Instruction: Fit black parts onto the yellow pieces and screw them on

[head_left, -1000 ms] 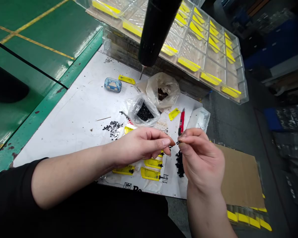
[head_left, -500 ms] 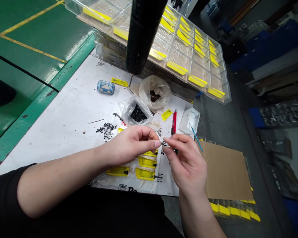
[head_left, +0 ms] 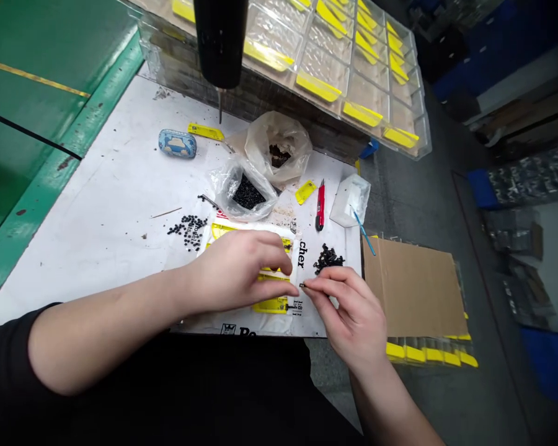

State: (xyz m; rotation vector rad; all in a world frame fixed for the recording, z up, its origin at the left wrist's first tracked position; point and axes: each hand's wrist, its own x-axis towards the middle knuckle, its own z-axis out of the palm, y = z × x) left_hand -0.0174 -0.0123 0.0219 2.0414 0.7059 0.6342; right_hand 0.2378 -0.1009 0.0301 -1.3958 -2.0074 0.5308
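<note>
My right hand pinches a small black part between thumb and fingertips, its end pointing left. Close beside it is my left hand, thumb and fingers parted with nothing visible between them. Beneath the left hand lie several yellow plastic pieces on a white printed bag, partly hidden by that hand; some have black parts at their right ends. A heap of small black parts sits just beyond my right fingertips.
Behind are a bag of black pellets, a larger bag, a red utility knife and a blue tin. A black driver hangs above. Divided clear trays stand at the back; cardboard lies at right.
My left thumb and fingers have parted, and the hands have drawn slightly away from each other. The black part stays in my right hand. The camera view has shifted, uncovering the black heap.
</note>
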